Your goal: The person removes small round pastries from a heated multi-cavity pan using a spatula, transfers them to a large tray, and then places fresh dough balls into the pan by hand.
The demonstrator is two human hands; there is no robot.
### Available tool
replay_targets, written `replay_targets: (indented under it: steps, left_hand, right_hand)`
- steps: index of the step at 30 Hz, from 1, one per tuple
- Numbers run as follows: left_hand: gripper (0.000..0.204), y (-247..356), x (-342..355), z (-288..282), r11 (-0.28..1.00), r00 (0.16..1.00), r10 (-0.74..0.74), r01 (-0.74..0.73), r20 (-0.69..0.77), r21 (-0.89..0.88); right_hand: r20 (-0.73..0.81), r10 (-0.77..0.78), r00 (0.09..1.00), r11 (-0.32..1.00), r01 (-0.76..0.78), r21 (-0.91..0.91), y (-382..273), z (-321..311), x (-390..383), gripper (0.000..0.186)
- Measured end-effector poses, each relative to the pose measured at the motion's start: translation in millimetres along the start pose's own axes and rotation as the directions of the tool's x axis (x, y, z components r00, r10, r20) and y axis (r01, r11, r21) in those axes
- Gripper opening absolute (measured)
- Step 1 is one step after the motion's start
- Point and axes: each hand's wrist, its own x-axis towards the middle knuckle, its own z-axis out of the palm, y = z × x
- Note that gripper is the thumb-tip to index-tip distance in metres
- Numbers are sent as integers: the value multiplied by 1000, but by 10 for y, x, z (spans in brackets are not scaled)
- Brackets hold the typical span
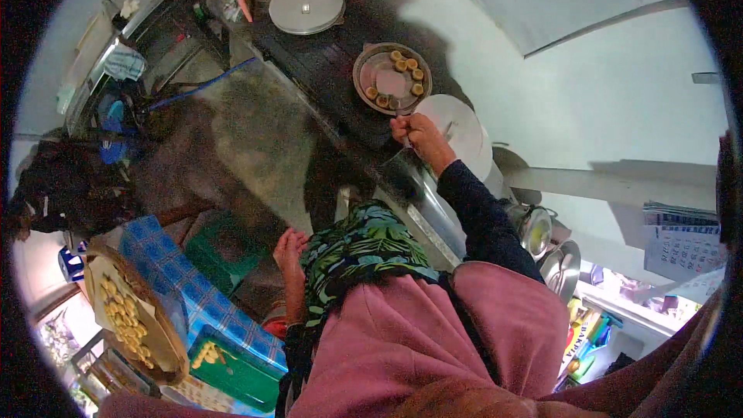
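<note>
A round pan [361,83] stands on the dark stove top, with several small browned round pastries [401,66] set around its inner edge. The middle of the pan is bare. My right hand [422,139] is closed around the handle of a slim utensil [397,113], whose tip reaches the pan's near edge beside the pastries. Its exact kind is too small to tell. Low at my left side, away from the stove, my left hand [290,251] hangs with its fingers loosely curled together, and nothing shows in them.
A lidded pot [306,6] sits on the stove's far end; a large pale lid [453,124] lies beside my right wrist. At lower left, a round tray [174,325] carries many pale dough pieces, next to a green tray [240,375] on blue checked cloth. Metal pots [535,234] stand right.
</note>
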Motion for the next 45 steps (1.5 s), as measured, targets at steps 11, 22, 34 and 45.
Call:
replay_targets:
  steps: [11, 22, 34, 45]
  left_hand:
    - [40, 70, -74, 281, 998, 999, 2, -5, -54, -60]
    - [31, 106, -27, 468, 998, 995, -62, 59, -72, -38]
    - [37, 176, 94, 495, 995, 993, -98, 100, -65, 23]
    - [35, 171, 6, 580, 998, 996, -68, 67, -54, -7]
  right_hand:
    - [-49, -161, 986, 987, 160, -28, -592, 139, 346, 18]
    - [-339, 378, 861, 675, -6, 737, 123, 157, 841, 3]
    - [-479, 312, 820, 473, 303, 827, -165, 403, 1141, 19]
    - [-505, 309, 806, 736, 134, 664, 52, 196, 1166, 32]
